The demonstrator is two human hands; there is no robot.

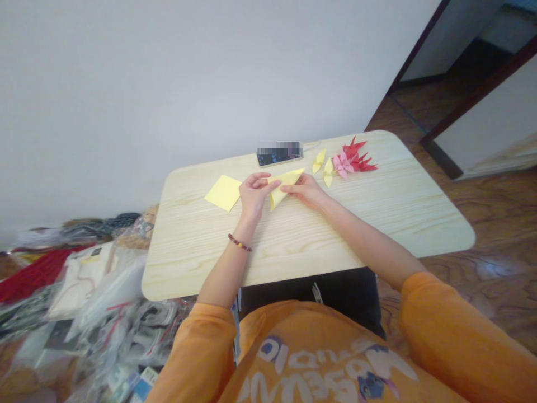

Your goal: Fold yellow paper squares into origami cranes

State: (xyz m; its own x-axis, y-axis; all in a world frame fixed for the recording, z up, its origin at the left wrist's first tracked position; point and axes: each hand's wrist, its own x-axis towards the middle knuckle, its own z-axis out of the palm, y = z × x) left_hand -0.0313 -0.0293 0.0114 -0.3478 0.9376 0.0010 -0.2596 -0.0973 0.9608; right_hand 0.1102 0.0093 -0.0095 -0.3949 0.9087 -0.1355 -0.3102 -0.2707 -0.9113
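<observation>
Between my two hands, a little above the table, is a yellow sheet of paper point(283, 186) folded into a triangle. My left hand point(255, 193) pinches its left side with thumb and fingers. At the right side my right hand point(308, 192) grips the same paper, its thumb on the near face and the fingers partly hidden behind. Just left of my left hand lies a flat stack or sheet of yellow square paper point(222, 193).
A phone point(280, 154) lies at the table's back edge. To the right sit yellow folded paper flowers point(328, 172), a pink one point(343, 164) and red ones point(358, 155). Bagged clothes point(104, 280) are piled left of the wooden table point(188, 246); a wall stands behind.
</observation>
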